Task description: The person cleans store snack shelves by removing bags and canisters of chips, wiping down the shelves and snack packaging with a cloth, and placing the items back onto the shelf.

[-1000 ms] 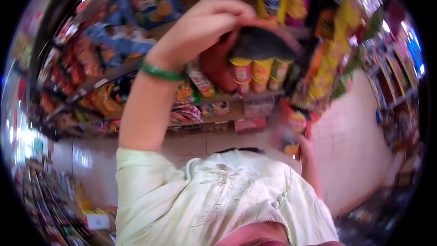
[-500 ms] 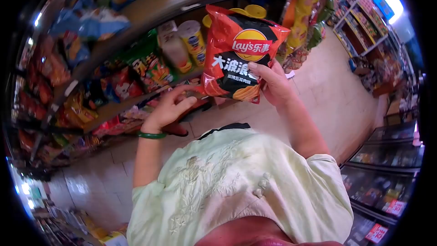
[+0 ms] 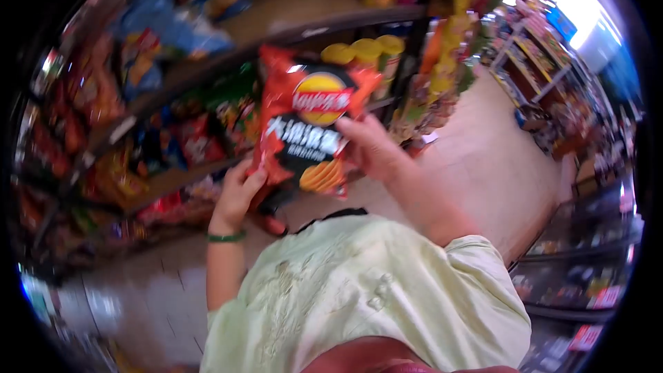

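Observation:
A red and black Lay's bag of potato chips (image 3: 293, 155) is held up in front of me, its printed front facing my view and slightly blurred. My right hand (image 3: 373, 148) grips its right edge, thumb on the front and fingers hidden behind. At the lower left corner, my left hand (image 3: 238, 193) has its thumb against the bag, the other fingers mostly out of sight behind it. A green bangle (image 3: 226, 237) circles my left wrist.
Shelves (image 3: 276, 38) beyond the bag hold colourful snack packets, with blue chip bags (image 3: 166, 21) on the upper left. Yellow-lidded canisters (image 3: 366, 48) stand behind the bag. Hanging packets (image 3: 452, 55) are at the right shelf end. Dark display shelves (image 3: 580, 280) line the right, across the tiled floor (image 3: 497, 159).
The bag has moved left and a little lower in view, with my right hand on it. My left hand has come up to the bag's lower left corner and closed on it.

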`<state>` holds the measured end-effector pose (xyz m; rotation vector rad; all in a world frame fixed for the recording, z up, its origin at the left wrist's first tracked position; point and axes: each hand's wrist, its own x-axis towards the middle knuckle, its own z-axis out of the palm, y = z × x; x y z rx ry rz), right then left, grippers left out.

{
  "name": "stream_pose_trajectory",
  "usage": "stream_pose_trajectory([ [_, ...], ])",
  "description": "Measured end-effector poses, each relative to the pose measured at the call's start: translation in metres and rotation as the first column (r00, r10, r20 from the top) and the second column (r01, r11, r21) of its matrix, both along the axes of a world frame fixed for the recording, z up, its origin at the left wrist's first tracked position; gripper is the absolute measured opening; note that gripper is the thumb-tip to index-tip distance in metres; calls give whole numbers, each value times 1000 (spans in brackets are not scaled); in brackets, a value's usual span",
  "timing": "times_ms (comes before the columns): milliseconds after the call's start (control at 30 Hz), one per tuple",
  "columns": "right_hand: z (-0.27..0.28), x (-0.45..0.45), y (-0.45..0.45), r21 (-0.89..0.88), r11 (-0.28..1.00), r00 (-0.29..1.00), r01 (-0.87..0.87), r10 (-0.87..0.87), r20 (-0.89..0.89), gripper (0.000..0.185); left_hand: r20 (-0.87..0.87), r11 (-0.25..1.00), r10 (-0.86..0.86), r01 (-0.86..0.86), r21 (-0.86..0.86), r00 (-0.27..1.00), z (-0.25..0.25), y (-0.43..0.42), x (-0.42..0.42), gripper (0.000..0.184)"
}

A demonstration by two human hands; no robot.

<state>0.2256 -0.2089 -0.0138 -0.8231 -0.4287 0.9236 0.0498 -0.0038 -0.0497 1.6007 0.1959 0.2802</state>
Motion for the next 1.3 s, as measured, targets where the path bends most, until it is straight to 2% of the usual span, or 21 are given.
stream_pose_trajectory([
  [67, -2, -9, 11, -31, 998, 994, 63, -65, -89, 51, 1, 1000, -8, 8, 23, 1000, -2, 10, -4, 34],
  [133, -8, -12, 17, -46, 992, 987, 120, -124, -98, 42, -17, 998, -12, 13, 56, 1000, -7, 18, -6, 34],
  [200, -13, -8, 14, -56, 995, 987, 78, -85, -133, 36, 28, 998, -40, 41, -48, 999, -13, 18, -2, 34],
  [267, -22, -5, 14, -93, 979, 972, 180, -191, -136, 32, -33, 994, -74, 71, -80, 997, -27, 28, 1, 32],
  [300, -8, -10, 9, -41, 984, 975, 172, -176, -138, 33, -9, 992, -95, 94, -80, 995, -25, 26, 8, 31],
  [400, -16, -1, 6, 48, 977, 971, 207, -199, -135, 39, 24, 984, -134, 136, -114, 991, -13, 13, 23, 31],
  [433, 0, -7, -4, 103, 977, 971, 185, -166, -171, 53, 29, 979, -131, 134, -154, 991, -11, 11, 27, 32],
  [467, -4, -6, -8, 104, 975, 970, 196, -177, -168, 53, 31, 977, -143, 146, -154, 989, -12, 11, 31, 32],
  [533, -7, -7, -14, 53, 975, 969, 216, -221, 109, 69, 5, 970, -145, 144, -196, 989, -15, 12, 38, 33],
  [567, -3, -10, -21, -4, 989, 980, 145, -143, 137, 82, -5, 967, -149, 145, -210, 989, -14, 11, 42, 34],
  [600, -16, -10, -17, -9, 983, 959, 181, -174, 222, 79, 48, 961, -164, 170, -220, 985, -10, 2, 47, 33],
  [667, -26, -13, -15, -35, 983, 977, 183, -178, 115, 76, 101, 953, -182, 201, -226, 978, -5, -7, 52, 32],
  [733, -30, -8, -19, -38, 978, 977, 207, -204, 68, 74, 167, 923, -194, 237, -303, 967, -2, -11, 55, 32],
  [800, -28, -7, -23, -48, 974, 975, 223, -223, 20, 72, 120, 930, -139, 171, -324, 983, -6, -9, 54, 27],
  [867, -18, -9, -30, -57, 966, 968, 252, -251, 23, 67, -28, 973, -92, 84, -217, 995, -16, 2, 53, 21],
  [1100, -36, 6, -29, 13, 969, 969, 248, -248, -3, 65, -107, 989, -141, 135, -58, 984, -21, 7, 48, 11],
  [1167, -35, 8, -35, -63, 945, 945, 322, -317, 82, 65, -143, 993, -36, 51, 104, 989, -24, 9, 47, 11],
  [1200, -36, 10, -38, -63, 945, 945, 321, -316, 83, 65, -143, 993, -35, 50, 104, 989, -26, 14, 45, 11],
  [1267, -44, 19, -42, -169, 876, 835, 452, -349, 426, 64, -67, 986, 148, -142, 85, 987, -32, 27, 41, 5],
  [1300, -55, 21, -42, -126, 861, 752, 493, -348, 560, 61, -32, 994, 106, -106, -16, 994, -15, 23, 38, 11],
])
